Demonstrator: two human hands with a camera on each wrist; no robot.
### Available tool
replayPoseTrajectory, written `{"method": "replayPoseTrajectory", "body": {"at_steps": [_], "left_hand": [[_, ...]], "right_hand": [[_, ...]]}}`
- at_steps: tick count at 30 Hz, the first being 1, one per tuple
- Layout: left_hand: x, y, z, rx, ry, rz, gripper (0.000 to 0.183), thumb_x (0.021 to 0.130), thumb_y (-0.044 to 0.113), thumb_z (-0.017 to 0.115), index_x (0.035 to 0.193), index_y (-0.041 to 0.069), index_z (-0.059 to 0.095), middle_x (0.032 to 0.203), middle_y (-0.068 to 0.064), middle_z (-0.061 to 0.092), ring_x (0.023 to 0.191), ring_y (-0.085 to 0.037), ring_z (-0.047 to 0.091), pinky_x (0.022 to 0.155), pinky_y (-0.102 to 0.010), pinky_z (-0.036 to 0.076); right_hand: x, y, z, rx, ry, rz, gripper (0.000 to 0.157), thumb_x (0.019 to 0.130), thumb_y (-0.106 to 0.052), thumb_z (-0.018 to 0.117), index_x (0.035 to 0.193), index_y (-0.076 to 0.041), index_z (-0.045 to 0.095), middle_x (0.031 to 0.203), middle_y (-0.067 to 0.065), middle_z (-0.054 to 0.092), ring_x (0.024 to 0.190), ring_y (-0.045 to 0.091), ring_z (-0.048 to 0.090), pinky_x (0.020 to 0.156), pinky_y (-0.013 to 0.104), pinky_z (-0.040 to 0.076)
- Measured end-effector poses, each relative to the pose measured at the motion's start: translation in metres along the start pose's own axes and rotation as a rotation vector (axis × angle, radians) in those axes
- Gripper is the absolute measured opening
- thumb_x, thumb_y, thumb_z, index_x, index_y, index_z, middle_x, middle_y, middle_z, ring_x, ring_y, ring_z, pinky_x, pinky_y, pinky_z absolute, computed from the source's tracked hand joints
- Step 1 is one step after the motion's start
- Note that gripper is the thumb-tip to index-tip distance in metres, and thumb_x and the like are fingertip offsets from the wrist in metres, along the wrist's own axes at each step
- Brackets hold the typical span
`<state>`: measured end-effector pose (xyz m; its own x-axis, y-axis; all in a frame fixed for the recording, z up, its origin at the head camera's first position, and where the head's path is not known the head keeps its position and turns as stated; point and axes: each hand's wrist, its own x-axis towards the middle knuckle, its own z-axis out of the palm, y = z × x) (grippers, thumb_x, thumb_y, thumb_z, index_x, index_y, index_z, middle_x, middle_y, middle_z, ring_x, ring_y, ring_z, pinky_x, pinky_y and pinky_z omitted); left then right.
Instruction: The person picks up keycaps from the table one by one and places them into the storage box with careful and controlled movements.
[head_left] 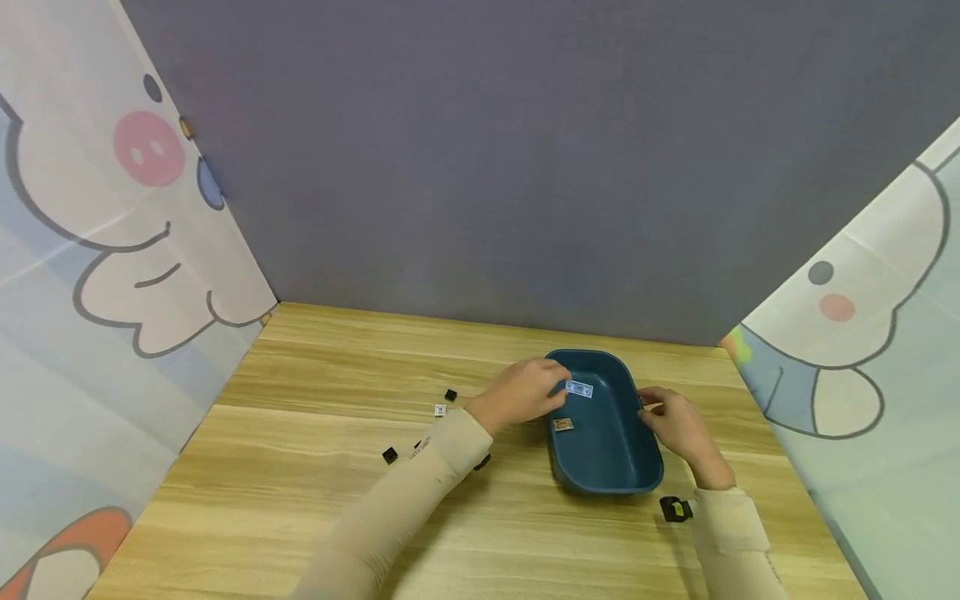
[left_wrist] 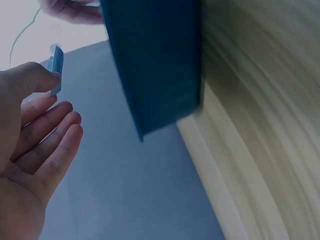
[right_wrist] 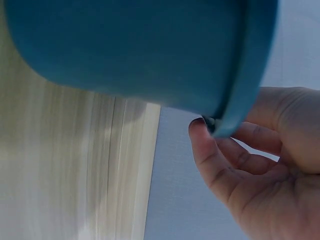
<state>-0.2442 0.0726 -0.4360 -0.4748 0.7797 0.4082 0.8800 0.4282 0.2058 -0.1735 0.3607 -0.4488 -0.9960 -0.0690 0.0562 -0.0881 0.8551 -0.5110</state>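
A dark blue plastic tub (head_left: 606, 482) stands on the wooden table. Above its left side, my left hand (head_left: 525, 390) pinches a small light-blue piece (head_left: 580, 389), printed like a banknote, between thumb and forefinger; the other fingers curve loosely in the left wrist view. Thin and slab-like, the same piece (left_wrist: 57, 70) appears edge-on there. Just below that hand, a small brown printed piece (head_left: 562, 425) lies in the tub by its left wall. My right hand (head_left: 677, 423) grips the tub's right rim (right_wrist: 245, 75), thumb tucked beneath the lip.
Left of the tub lie a small black square (head_left: 451, 395), a small white square (head_left: 440, 410) and another black square (head_left: 390, 455). A grey wall (head_left: 480, 167) rises behind the table. Cartoon-printed sheets (head_left: 847, 375) hang along both sides.
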Motion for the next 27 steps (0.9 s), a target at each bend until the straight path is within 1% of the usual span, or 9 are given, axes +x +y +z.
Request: {"method": "replayPoseTrajectory", "body": {"at_steps": [3, 7, 12, 15, 18, 20, 27], "left_hand": [[0.008, 0.004, 0.008, 0.031, -0.032, -0.014, 0.022, 0.099, 0.021, 0.064, 0.115, 0.009, 0.072, 0.107, -0.002, 0.069, 0.088, -0.01, 0.064, 0.074, -0.017, 0.051], [0.015, 0.008, 0.018, 0.042, -0.057, -0.038, 0.022, 0.099, 0.023, 0.064, 0.115, 0.01, 0.072, 0.107, -0.001, 0.069, 0.089, -0.009, 0.065, 0.073, -0.016, 0.051], [0.021, 0.01, 0.026, 0.009, -0.086, -0.065, 0.025, 0.101, 0.026, 0.062, 0.119, 0.011, 0.071, 0.111, -0.001, 0.07, 0.085, -0.006, 0.065, 0.071, -0.015, 0.051], [0.023, 0.011, 0.028, -0.002, -0.137, -0.103, 0.035, 0.101, 0.032, 0.061, 0.127, 0.01, 0.068, 0.122, -0.003, 0.068, 0.098, -0.009, 0.066, 0.081, -0.018, 0.052], [0.024, 0.011, 0.031, -0.001, -0.19, -0.14, 0.043, 0.101, 0.036, 0.061, 0.134, 0.009, 0.064, 0.132, -0.004, 0.063, 0.114, -0.013, 0.063, 0.093, -0.022, 0.05], [0.024, 0.01, 0.033, 0.001, -0.211, -0.152, 0.044, 0.101, 0.036, 0.062, 0.136, 0.009, 0.062, 0.134, -0.005, 0.062, 0.119, -0.015, 0.06, 0.096, -0.024, 0.049], [0.023, 0.009, 0.036, 0.004, -0.202, -0.14, 0.041, 0.1, 0.032, 0.064, 0.133, 0.008, 0.064, 0.13, -0.006, 0.064, 0.114, -0.015, 0.063, 0.092, -0.024, 0.051]], "right_hand": [[0.0, 0.0, 0.001, 0.006, 0.005, 0.0, 0.036, 0.091, 0.001, 0.065, 0.124, 0.013, 0.06, 0.111, 0.028, 0.066, 0.091, 0.041, 0.068, 0.071, 0.049, 0.057], [0.001, 0.0, 0.001, 0.006, 0.013, 0.001, 0.035, 0.091, 0.001, 0.066, 0.123, 0.013, 0.06, 0.11, 0.028, 0.066, 0.09, 0.04, 0.068, 0.07, 0.048, 0.058], [0.001, 0.0, 0.0, 0.001, 0.013, -0.001, 0.035, 0.091, 0.0, 0.068, 0.122, 0.014, 0.06, 0.109, 0.028, 0.066, 0.089, 0.04, 0.068, 0.069, 0.048, 0.058], [0.001, -0.001, 0.0, 0.005, 0.013, -0.001, 0.034, 0.092, 0.0, 0.068, 0.122, 0.013, 0.061, 0.108, 0.028, 0.066, 0.089, 0.039, 0.069, 0.069, 0.048, 0.058], [0.001, -0.001, 0.0, 0.008, 0.007, -0.003, 0.034, 0.092, -0.001, 0.066, 0.123, 0.013, 0.06, 0.109, 0.028, 0.066, 0.09, 0.04, 0.068, 0.069, 0.047, 0.058], [0.001, -0.001, 0.001, 0.011, 0.002, 0.004, 0.035, 0.093, -0.001, 0.066, 0.124, 0.012, 0.06, 0.11, 0.028, 0.066, 0.091, 0.04, 0.068, 0.069, 0.047, 0.058], [0.001, 0.001, 0.002, 0.023, -0.008, 0.019, 0.036, 0.093, 0.0, 0.064, 0.126, 0.013, 0.059, 0.113, 0.029, 0.064, 0.093, 0.041, 0.067, 0.071, 0.048, 0.058]]}}
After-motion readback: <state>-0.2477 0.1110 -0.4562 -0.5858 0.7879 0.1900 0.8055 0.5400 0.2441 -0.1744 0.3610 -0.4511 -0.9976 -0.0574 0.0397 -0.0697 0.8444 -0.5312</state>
